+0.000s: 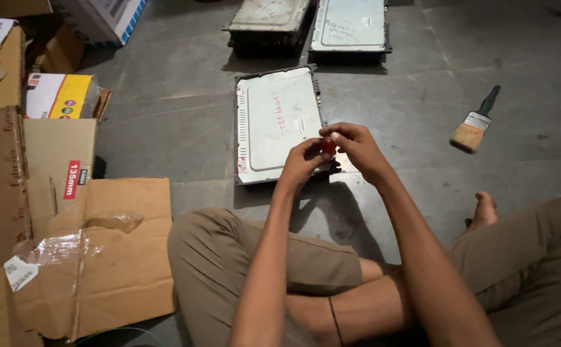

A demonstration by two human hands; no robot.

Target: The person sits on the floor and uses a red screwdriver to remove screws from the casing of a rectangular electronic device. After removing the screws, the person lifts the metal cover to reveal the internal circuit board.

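Both hands meet over the floor, left hand [303, 160] and right hand [354, 144] pinching one small red object [327, 146] between fingertips, just above the near right corner of a flat metal panel [274, 122] lying lengthwise ahead.

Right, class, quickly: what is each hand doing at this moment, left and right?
Left hand: fingers closed on a small red object.
Right hand: fingers pinching the same small red object, above the grey panel.

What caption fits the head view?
Seated person's hands pinch a small red piece above a panel.
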